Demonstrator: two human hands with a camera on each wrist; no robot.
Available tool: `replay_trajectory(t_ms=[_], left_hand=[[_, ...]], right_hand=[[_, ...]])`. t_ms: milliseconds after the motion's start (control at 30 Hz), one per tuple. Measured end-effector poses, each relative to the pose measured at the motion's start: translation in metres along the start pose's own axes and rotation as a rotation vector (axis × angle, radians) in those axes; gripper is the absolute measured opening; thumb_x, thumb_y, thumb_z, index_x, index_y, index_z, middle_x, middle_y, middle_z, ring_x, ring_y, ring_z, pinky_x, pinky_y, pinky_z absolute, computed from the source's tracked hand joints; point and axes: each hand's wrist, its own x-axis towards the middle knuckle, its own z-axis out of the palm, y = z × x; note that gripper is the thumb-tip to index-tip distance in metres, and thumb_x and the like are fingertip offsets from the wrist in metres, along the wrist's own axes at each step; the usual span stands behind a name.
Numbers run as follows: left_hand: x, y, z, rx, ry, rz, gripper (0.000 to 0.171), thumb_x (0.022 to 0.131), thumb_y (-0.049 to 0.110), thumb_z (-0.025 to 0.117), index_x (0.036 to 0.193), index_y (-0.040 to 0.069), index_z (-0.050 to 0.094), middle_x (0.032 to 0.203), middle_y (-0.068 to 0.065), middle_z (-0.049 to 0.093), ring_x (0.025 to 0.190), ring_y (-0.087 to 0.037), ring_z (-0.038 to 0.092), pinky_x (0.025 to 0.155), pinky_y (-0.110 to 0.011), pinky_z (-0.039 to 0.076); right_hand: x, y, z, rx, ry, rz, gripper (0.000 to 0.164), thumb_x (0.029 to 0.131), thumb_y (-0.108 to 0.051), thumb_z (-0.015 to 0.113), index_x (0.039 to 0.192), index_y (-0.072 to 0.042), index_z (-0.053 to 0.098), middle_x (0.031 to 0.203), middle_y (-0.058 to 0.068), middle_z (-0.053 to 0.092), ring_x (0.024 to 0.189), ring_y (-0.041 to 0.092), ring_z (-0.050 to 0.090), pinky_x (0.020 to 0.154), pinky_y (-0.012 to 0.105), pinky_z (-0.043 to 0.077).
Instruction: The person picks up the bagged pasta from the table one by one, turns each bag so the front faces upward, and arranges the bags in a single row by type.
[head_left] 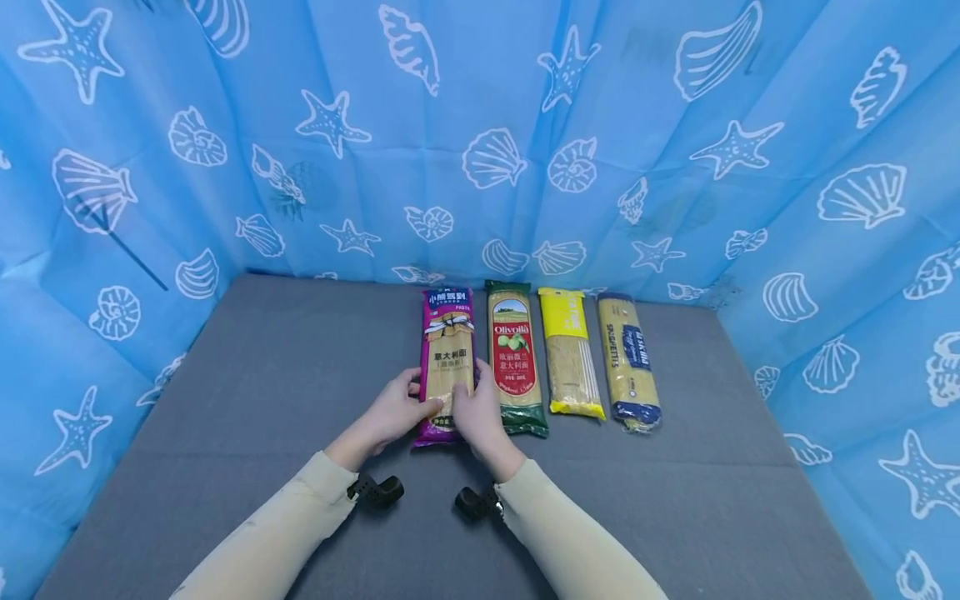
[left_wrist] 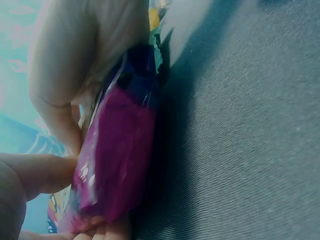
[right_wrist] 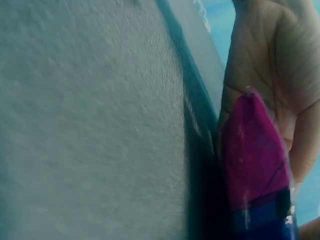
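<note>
Both hands hold a purple pasta packet (head_left: pixel 450 342) with a paper-coloured front, seen left of the other packets in the head view. My left hand (head_left: pixel 392 410) grips its left edge near the lower end, thumb on the front. Opposite it, my right hand (head_left: pixel 482 412) holds the right edge, thumb also on top. In the left wrist view the purple end (left_wrist: pixel 122 155) stands close beside the grey cloth, with a dark shadow between. The right wrist view shows the same end (right_wrist: pixel 255 155) beside the left palm (right_wrist: pixel 270 65). Whether the packet's underside touches the cloth, I cannot tell.
To the right lie a green-ended packet with a red label (head_left: pixel 513 358), a yellow-topped packet (head_left: pixel 566 325) and a blue-ended spaghetti packet (head_left: pixel 630 367), roughly side by side. They rest on a grey cloth-covered table (head_left: pixel 300 358). A blue shell-print curtain (head_left: pixel 450 100) surrounds its back and sides.
</note>
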Motion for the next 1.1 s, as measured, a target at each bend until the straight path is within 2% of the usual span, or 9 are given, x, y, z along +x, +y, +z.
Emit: replay_trajectory(t_ms=[133, 267, 400, 567, 633, 733, 833, 1000, 1100], left_hand=[[0.002, 0.003, 0.001, -0.078, 0.012, 0.034, 0.069, 0.090, 0.010, 0.068, 0.148, 0.002, 0.030, 0.121, -0.016, 0.057, 0.100, -0.024, 0.063, 0.080, -0.034, 0.055], [0.007, 0.001, 0.001, -0.138, 0.044, 0.080, 0.070, 0.090, 0.006, 0.066, 0.149, 0.001, 0.027, 0.136, -0.020, 0.048, 0.117, -0.029, 0.055, 0.090, -0.037, 0.051], [0.009, -0.004, 0.002, -0.132, 0.081, 0.096, 0.069, 0.092, 0.004, 0.064, 0.149, 0.002, 0.026, 0.143, -0.020, 0.041, 0.127, -0.031, 0.047, 0.098, -0.041, 0.046], [0.006, -0.005, 0.006, -0.065, 0.119, 0.114, 0.069, 0.092, 0.000, 0.060, 0.150, 0.000, 0.023, 0.144, -0.023, 0.038, 0.128, -0.033, 0.045, 0.100, -0.044, 0.044], [0.004, -0.004, 0.007, -0.011, 0.134, 0.123, 0.069, 0.093, 0.002, 0.061, 0.150, 0.000, 0.022, 0.144, -0.023, 0.038, 0.125, -0.033, 0.047, 0.098, -0.044, 0.045], [0.001, -0.004, 0.008, 0.044, 0.138, 0.128, 0.070, 0.093, 0.004, 0.061, 0.151, 0.000, 0.022, 0.142, -0.023, 0.039, 0.122, -0.033, 0.049, 0.096, -0.044, 0.046], [0.001, -0.005, 0.008, 0.054, 0.128, 0.123, 0.069, 0.094, 0.005, 0.061, 0.151, 0.001, 0.022, 0.141, -0.022, 0.041, 0.121, -0.033, 0.049, 0.097, -0.043, 0.046], [0.002, -0.005, 0.001, 0.096, 0.103, 0.117, 0.070, 0.095, 0.007, 0.061, 0.151, 0.001, 0.021, 0.143, -0.024, 0.038, 0.126, -0.035, 0.045, 0.102, -0.046, 0.041], [0.001, -0.006, -0.004, 0.183, 0.126, 0.151, 0.069, 0.095, 0.009, 0.060, 0.151, 0.001, 0.022, 0.147, -0.024, 0.036, 0.129, -0.038, 0.042, 0.104, -0.049, 0.038]], right_hand=[[0.011, -0.003, 0.003, 0.024, 0.007, 0.035, 0.055, 0.100, -0.007, 0.043, 0.150, 0.000, 0.020, 0.134, 0.021, 0.044, 0.111, 0.029, 0.055, 0.091, 0.040, 0.049], [0.024, -0.006, 0.004, 0.071, 0.002, 0.058, 0.057, 0.101, -0.007, 0.042, 0.151, -0.001, 0.017, 0.136, 0.022, 0.043, 0.114, 0.031, 0.054, 0.093, 0.041, 0.048], [0.030, -0.007, 0.004, 0.001, -0.038, 0.048, 0.062, 0.100, -0.008, 0.045, 0.153, -0.002, 0.014, 0.140, 0.022, 0.041, 0.121, 0.032, 0.050, 0.099, 0.044, 0.044], [0.027, -0.007, 0.001, -0.252, -0.109, -0.011, 0.073, 0.096, -0.010, 0.055, 0.153, 0.001, 0.010, 0.149, 0.024, 0.032, 0.132, 0.033, 0.039, 0.107, 0.044, 0.034], [0.026, -0.006, 0.001, -0.311, -0.115, -0.024, 0.075, 0.095, -0.011, 0.057, 0.153, 0.002, 0.011, 0.149, 0.025, 0.032, 0.131, 0.034, 0.040, 0.106, 0.045, 0.036], [0.026, -0.005, 0.000, -0.325, -0.116, 0.003, 0.076, 0.095, -0.014, 0.059, 0.154, -0.002, 0.012, 0.148, 0.023, 0.036, 0.127, 0.032, 0.045, 0.103, 0.045, 0.040], [0.027, -0.005, 0.000, -0.317, -0.124, 0.028, 0.077, 0.096, -0.015, 0.059, 0.155, -0.004, 0.011, 0.149, 0.021, 0.035, 0.127, 0.030, 0.045, 0.103, 0.044, 0.040], [0.027, -0.007, 0.000, -0.399, -0.118, -0.016, 0.077, 0.095, -0.017, 0.060, 0.153, 0.000, 0.013, 0.150, 0.022, 0.031, 0.131, 0.032, 0.039, 0.105, 0.045, 0.037], [0.019, -0.013, -0.005, -0.453, -0.103, -0.073, 0.075, 0.094, -0.019, 0.061, 0.153, 0.000, 0.017, 0.148, 0.023, 0.032, 0.132, 0.034, 0.037, 0.105, 0.047, 0.036]])
